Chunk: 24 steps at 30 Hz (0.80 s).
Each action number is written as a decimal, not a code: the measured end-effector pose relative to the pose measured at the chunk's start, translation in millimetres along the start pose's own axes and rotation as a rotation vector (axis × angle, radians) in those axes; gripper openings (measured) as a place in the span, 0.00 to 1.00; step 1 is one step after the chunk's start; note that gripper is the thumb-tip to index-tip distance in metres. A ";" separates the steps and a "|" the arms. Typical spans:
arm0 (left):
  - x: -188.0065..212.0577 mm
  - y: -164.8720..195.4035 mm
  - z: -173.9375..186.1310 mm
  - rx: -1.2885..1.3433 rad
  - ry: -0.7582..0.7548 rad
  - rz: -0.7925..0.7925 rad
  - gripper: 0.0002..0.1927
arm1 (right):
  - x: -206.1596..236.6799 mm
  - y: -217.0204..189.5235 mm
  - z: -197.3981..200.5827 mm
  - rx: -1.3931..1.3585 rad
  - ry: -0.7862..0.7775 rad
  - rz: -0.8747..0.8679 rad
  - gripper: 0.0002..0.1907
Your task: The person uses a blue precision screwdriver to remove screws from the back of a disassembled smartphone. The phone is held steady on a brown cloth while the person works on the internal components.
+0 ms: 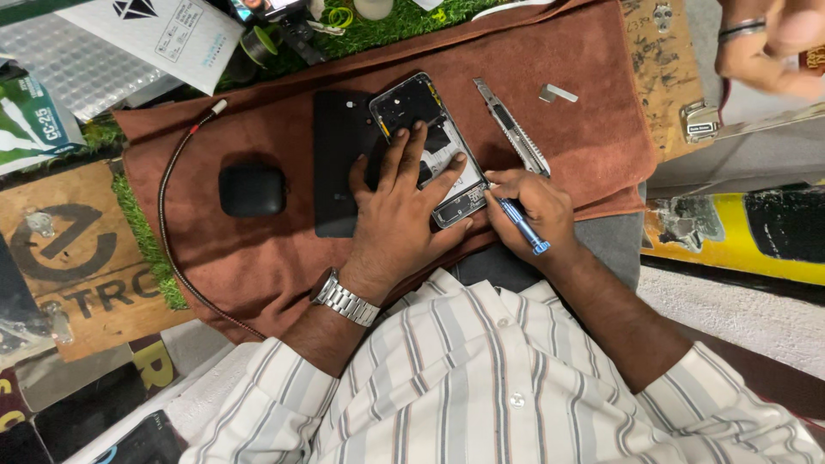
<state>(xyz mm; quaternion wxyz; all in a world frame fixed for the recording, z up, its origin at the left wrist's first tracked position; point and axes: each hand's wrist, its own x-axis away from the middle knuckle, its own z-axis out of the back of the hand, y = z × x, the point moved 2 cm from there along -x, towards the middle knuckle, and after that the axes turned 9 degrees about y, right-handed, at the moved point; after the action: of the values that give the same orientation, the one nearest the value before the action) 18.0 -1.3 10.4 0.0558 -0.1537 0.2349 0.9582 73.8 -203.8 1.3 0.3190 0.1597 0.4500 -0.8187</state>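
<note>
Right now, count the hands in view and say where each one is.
3. The left hand presses on the opened black phone. The right hand holds a blue screwdriver at the phone's near end. Another person's ringed hand is at the top right corner, partly cropped.

The person wears a white shirt with grey and brown stripes, sleeves rolled above both forearms, white buttons down the front, and a silver metal-link wristwatch [345, 300] just behind the left hand [401, 203].

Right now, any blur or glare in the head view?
Head view: the opened phone and both hands, left and right, are sharp; another person's hand at top right is motion-blurred; lighting is even with soft shadows; no strong glare on the brown mat.
</note>
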 end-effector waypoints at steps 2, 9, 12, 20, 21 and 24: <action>0.3 -0.3 0.0 -0.003 0.013 -0.007 0.37 | -0.6 0.7 -0.7 -0.006 -0.013 0.007 0.09; 0.0 -1.0 -3.1 -0.006 -0.002 0.008 0.37 | -3.7 -2.5 0.3 -0.044 -0.002 0.002 0.08; -0.8 -1.4 -4.5 -0.014 0.003 -0.007 0.37 | -4.8 -5.2 -0.9 -0.043 -0.005 0.000 0.08; -0.1 -0.5 -2.7 -0.022 -0.002 -0.003 0.38 | -4.1 -6.3 0.1 -0.049 0.025 0.000 0.08; 0.2 -0.4 -2.0 -0.019 -0.005 0.003 0.38 | -3.8 -6.0 0.4 -0.068 0.033 -0.005 0.08; 0.0 1.0 0.4 -0.037 0.033 -0.022 0.38 | -3.5 -4.7 -0.6 -0.035 0.009 0.004 0.08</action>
<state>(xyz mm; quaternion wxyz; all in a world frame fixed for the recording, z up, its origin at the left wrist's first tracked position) 17.8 -2.0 11.2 0.0596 -0.1729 0.2165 0.9590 73.3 -200.1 5.8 0.3213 0.1589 0.4654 -0.8092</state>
